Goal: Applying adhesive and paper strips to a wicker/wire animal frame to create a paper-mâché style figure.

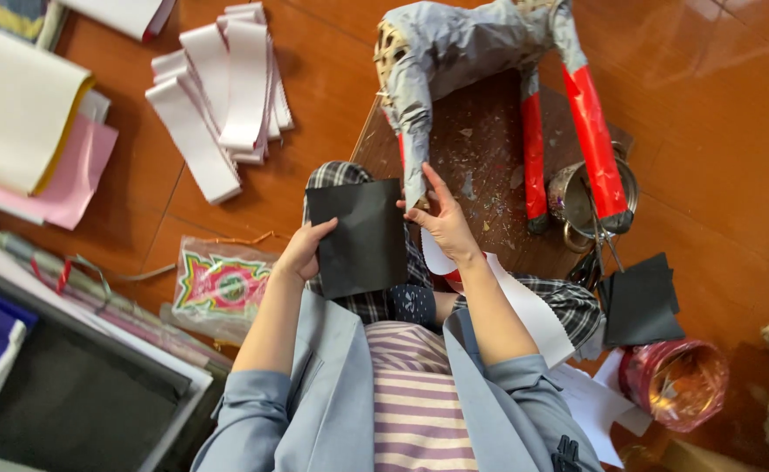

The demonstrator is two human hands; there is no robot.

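Note:
A black sheet of paper [357, 234] lies over my lap, and my left hand [305, 250] grips its left edge. My right hand [441, 220] holds the sheet's upper right edge, fingers spread, right beside a grey paper-covered leg of an animal figure [463, 44]. The figure stands on a small dark wooden board [489, 157]; it has a woven frame showing at one end and two legs wrapped in red [594, 140]. White paper [533, 315] rests on my right knee.
A stack of white paper strips [222, 87] lies on the wooden floor at upper left, with pink and yellow sheets [43, 157] beside it. A metal pot [577, 197], more black paper [640, 301], a red-lined tin [675, 383] and a printed bag [220, 287] surround me.

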